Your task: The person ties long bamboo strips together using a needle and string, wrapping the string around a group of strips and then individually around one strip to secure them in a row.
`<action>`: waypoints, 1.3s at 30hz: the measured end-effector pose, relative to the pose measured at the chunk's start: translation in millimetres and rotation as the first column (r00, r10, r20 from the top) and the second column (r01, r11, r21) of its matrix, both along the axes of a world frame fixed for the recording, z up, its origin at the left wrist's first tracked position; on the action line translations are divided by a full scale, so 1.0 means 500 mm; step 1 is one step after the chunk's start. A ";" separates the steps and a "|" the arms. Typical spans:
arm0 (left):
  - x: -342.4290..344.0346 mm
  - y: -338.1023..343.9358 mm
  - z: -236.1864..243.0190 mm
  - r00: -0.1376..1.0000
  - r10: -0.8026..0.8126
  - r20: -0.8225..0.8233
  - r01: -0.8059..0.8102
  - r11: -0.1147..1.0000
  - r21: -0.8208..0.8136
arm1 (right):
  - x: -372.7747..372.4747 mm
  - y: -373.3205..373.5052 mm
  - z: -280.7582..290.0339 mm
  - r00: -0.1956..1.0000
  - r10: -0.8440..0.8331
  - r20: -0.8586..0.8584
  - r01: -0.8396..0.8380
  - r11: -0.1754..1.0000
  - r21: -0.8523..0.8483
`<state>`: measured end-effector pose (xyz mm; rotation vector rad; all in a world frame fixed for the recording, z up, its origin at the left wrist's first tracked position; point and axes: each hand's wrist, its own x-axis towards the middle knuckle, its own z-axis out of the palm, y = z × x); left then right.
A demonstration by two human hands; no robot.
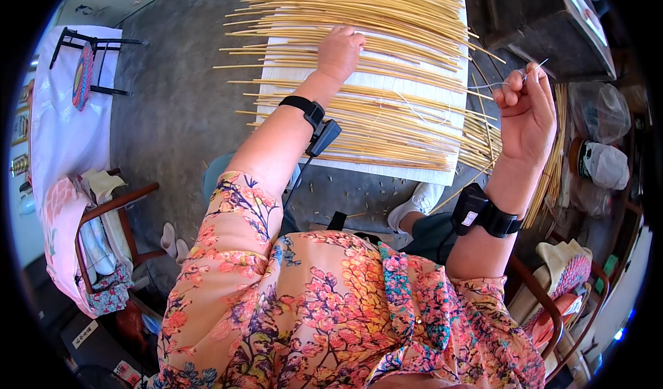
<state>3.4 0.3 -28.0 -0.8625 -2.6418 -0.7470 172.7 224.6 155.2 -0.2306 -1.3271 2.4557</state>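
Note:
Long thin straw-coloured stalks (352, 9) lie side by side across a white board (442, 175), in a dense band at the far side and looser rows nearer me. Over the middle rows rests my left hand (340, 52), its fingers curled in a pinch against the stalks; what they grip is hidden. Raised off the board's right side, my right hand (528, 112) pinches a thin needle (543, 63) between thumb and fingers. White thread (487, 86) runs leftward from that hand over the stalks, and a loose loop of it (421, 112) lies on the nearer rows.
More stalks (552, 154) stand at the right beside plastic bags (599, 112). A dark cabinet (552, 16) is at the far right. Chairs (121, 216) flank me, and a black stool frame (97, 57) sits far left. Bits of stalk litter the grey floor (166, 64).

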 end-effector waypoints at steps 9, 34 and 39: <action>-0.015 0.002 -0.015 0.999 -0.043 0.021 0.045 0.996 -0.080 | 0.000 -0.005 -0.001 1.000 -0.003 0.010 0.003 1.000 -0.008; 0.001 -0.002 0.016 0.989 -0.148 -0.020 0.128 0.907 -0.402 | 0.012 -0.022 0.001 0.998 0.064 0.022 -0.064 0.998 -0.007; 0.007 0.001 0.009 0.992 -0.111 -0.067 0.077 0.919 -0.387 | 0.018 -0.028 0.008 0.998 0.062 0.012 -0.063 0.998 0.010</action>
